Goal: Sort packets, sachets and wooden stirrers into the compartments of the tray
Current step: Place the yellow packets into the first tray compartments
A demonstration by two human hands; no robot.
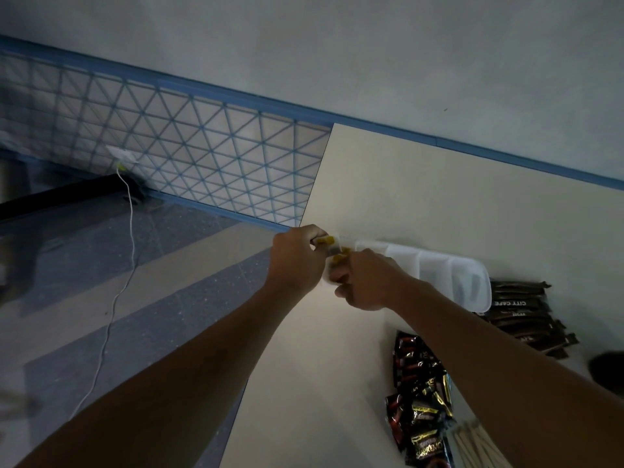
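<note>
Desk: smooth, matt, cream top, laminate-like.
Tray: white plastic, semi-translucent, faint sheen.
Brown stick sachets: dark printed film, low gloss.
Black-red packets: crinkled foil, glossy, gold print catches light.
Stirrers: pale bare wood, matt.
Yellow sachets: blurred, possibly paper.
Floor: speckled stone-like tile, polished.
Wall: matt paint.

The left hand and right hand covered most of the yellow sachets they gripped, so their number and print could not be told. The hands also hid the left end of the tray. The right forearm crossed the black packets, hiding part of the heap. The stirrers ran off the bottom edge. A dark round thing, cut by the right edge, could not be identified. Shapes at the far left were blurred.
</note>
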